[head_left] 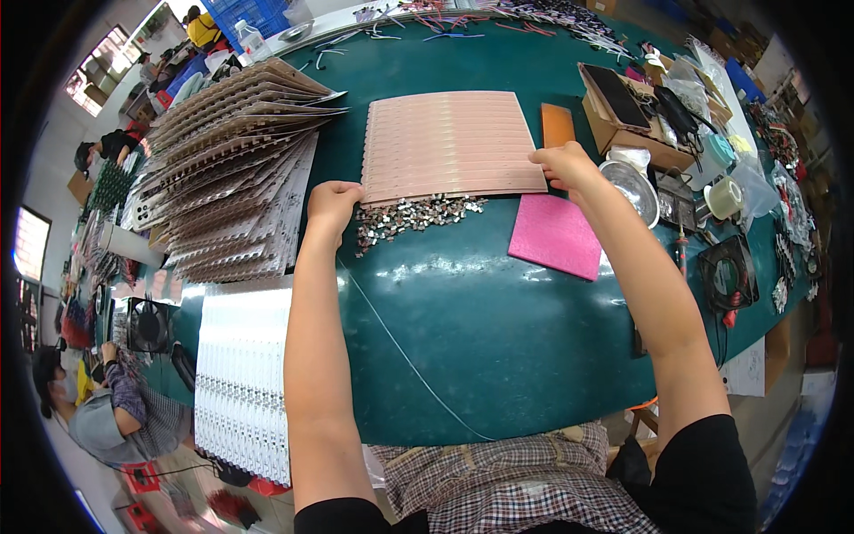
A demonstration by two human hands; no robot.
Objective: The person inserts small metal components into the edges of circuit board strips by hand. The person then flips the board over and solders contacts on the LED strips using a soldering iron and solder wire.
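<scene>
A pale pink-tan ribbed panel (449, 142), made of many narrow strips, lies over the far middle of the green table. My left hand (334, 209) is closed on its near left corner, fingers curled at the edge. At the right edge, close to the near right corner, my right hand (567, 167) pinches the panel between thumb and fingers. Just below the panel's near edge is a pile of small shiny metal pieces (409, 218). A pink square pad (556, 236) lies by the near right corner, and an orange-brown block (558, 125) is beyond my right hand.
A tall fanned stack of panels (240, 178) stands left, with white strip panels (240, 365) nearer me. On the right are a metal bowl (633, 191), a cardboard box with a phone (614, 93), a solder spool (725, 196) and a small fan (728, 271). Wires lie along the far edge.
</scene>
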